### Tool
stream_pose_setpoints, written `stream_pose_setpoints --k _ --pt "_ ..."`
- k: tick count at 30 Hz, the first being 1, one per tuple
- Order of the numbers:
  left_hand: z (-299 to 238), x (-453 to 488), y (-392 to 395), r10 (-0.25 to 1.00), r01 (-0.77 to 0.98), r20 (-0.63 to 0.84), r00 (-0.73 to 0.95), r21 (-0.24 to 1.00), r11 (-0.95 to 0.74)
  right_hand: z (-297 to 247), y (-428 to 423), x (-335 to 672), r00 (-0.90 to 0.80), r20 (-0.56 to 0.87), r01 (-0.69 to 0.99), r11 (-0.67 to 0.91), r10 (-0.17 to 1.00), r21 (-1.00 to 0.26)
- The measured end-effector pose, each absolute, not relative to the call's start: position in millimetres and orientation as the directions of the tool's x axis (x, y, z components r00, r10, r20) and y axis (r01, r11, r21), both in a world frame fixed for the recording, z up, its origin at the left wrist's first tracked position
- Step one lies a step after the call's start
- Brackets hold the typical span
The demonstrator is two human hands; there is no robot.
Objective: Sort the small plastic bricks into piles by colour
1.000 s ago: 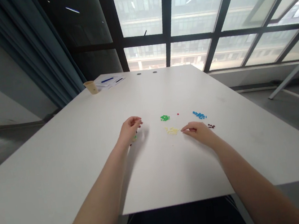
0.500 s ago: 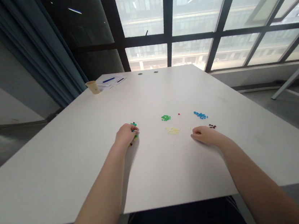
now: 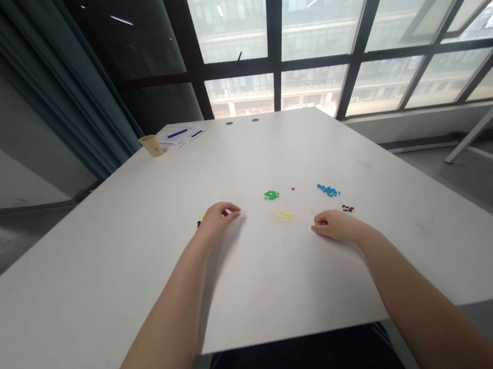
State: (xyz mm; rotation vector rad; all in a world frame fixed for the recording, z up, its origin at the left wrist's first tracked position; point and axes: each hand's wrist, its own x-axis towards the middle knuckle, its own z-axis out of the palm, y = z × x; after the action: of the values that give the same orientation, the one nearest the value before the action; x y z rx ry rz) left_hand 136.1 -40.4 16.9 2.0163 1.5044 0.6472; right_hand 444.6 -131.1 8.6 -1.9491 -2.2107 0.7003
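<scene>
Filled most of the frame: a wide white table (image 3: 107, 297), with a tall window wall (image 3: 232, 30) of black frames along the top and a dark teal curtain (image 3: 81, 79) hanging at the upper left. Stood at the far left corner of the table: a paper cup (image 3: 151, 146), beside loose papers (image 3: 187, 137) with a blue pen (image 3: 177, 133) lying on them.

Lay near the middle of the table, well apart from one another, small coloured pieces, too small for telling their exact kind: a green heap (image 3: 271, 195), a pale yellow heap (image 3: 283, 216), a blue heap (image 3: 329, 190), a dark red heap (image 3: 347, 208), and one single red piece (image 3: 292, 189) between the green and blue heaps. Judging from this layout, most colours seemed already gathered, each in its own place. Seemed left over only a few loose bits: a yellow bit (image 3: 203, 216) and dark bits (image 3: 198, 224) just beside the outer edge of the left hand (image 3: 217, 218), and one pale bit (image 3: 310, 213) lying alone.

Rested on the table left of the heaps: that left hand, its fingers (image 3: 231, 209) curled loosely together, with no held piece visible. Rested right of the pale yellow heap: the right hand (image 3: 336, 225), its fingers (image 3: 319, 227) bent together, close to the table. Could not tell whether either hand hid a piece.
</scene>
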Motion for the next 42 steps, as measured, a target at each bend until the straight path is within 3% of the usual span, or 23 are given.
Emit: stream_pose_setpoints --k 2,5,7,10,13,18,31,42 --pt "22.1 148.3 -50.1 0.938 0.504 0.029 0.345 0.837 -0.211 9.3 -131.8 443.9 -0.171 -0.219 0.905 0.065 0.961 -0.42" --pt "27.3 170.1 -69.7 0.886 0.076 -0.069 0.458 0.996 0.038 11.2 -132.0 440.5 -0.163 -0.159 0.885 0.073 0.974 -0.46" --pt "28.5 183.8 -82.9 0.842 -0.182 -0.119 0.526 0.951 0.249 14.3 -132.1 435.6 -0.167 -0.06 0.853 0.114 0.984 -0.51" --pt "27.6 198.0 -96.6 0.771 -0.377 -0.185 0.609 0.788 0.487 21.3 -133.7 423.5 -0.174 0.198 0.773 0.258 0.965 -0.579" --pt "25.8 202.7 -101.3 0.716 -0.397 -0.251 0.652 0.691 0.604 27.7 -138.4 407.4 -0.2 0.449 0.669 0.456 0.871 -0.586" --pt "25.5 201.8 -101.9 0.69 -0.329 -0.275 0.669 0.723 0.607 29.6 -148.7 380.4 -0.194 0.693 0.571 0.654 0.694 -0.496" --pt "20.8 203.5 -101.6 0.645 -0.251 -0.204 0.737 0.803 0.54 27.7 -154.3 364.7 -0.131 0.715 0.566 0.644 0.687 -0.515" --pt "21.1 204.5 -102.0 0.655 -0.19 -0.25 0.713 0.831 0.524 31.7 -155.5 367.6 -0.113 0.72 0.56 0.643 0.684 -0.523"
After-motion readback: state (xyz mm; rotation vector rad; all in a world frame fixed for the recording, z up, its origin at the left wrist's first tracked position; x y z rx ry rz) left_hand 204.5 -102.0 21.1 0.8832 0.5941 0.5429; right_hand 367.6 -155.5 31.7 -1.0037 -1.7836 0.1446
